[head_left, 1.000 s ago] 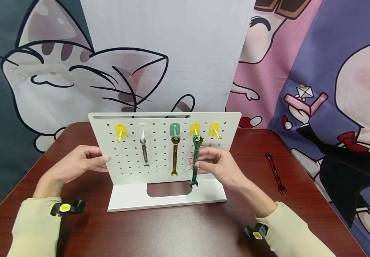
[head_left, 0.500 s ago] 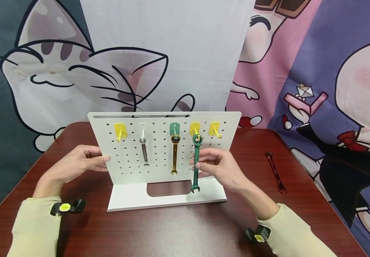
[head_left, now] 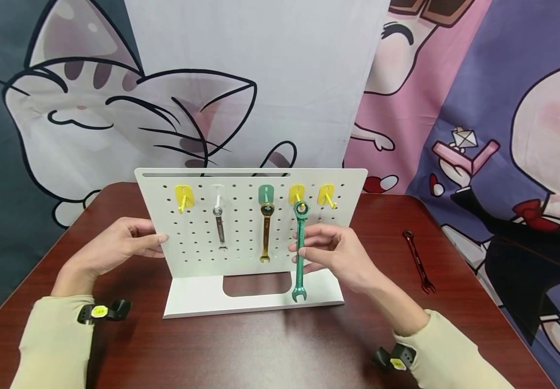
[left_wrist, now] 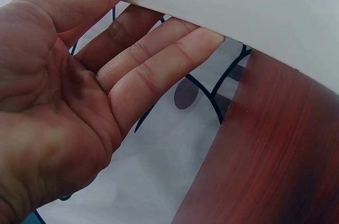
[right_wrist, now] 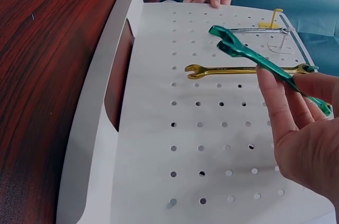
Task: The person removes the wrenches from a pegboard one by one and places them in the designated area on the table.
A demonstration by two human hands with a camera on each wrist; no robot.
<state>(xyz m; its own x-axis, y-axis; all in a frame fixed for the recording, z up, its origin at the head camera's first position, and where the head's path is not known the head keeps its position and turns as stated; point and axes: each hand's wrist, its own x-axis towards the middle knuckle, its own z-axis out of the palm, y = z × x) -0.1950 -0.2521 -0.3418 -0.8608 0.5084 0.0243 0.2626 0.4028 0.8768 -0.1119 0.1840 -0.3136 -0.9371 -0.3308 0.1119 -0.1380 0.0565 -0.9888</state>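
Note:
A green wrench point(head_left: 300, 254) is pinched between the thumb and fingers of my right hand point(head_left: 340, 254); its ring end is at the yellow hook point(head_left: 296, 193), and whether it hangs there I cannot tell. In the right wrist view its open jaws point(right_wrist: 228, 41) tilt away from the board. My left hand point(head_left: 114, 248) grips the left edge of the white pegboard point(head_left: 241, 237), thumb in front and fingers behind. A silver wrench point(head_left: 220, 229) and a gold wrench point(head_left: 265, 235) hang from hooks to the left of the green one.
Yellow hooks holding nothing are at the board's far left point(head_left: 184, 198) and far right point(head_left: 326, 195). A dark red wrench point(head_left: 418, 262) lies on the brown table point(head_left: 241, 351) at the right. A printed cloth point(head_left: 309, 81) hangs behind.
The green wrench's lower end has swung down and out from the board, toward the camera. My right hand has shifted slightly with it. The left hand keeps its grip on the board's edge.

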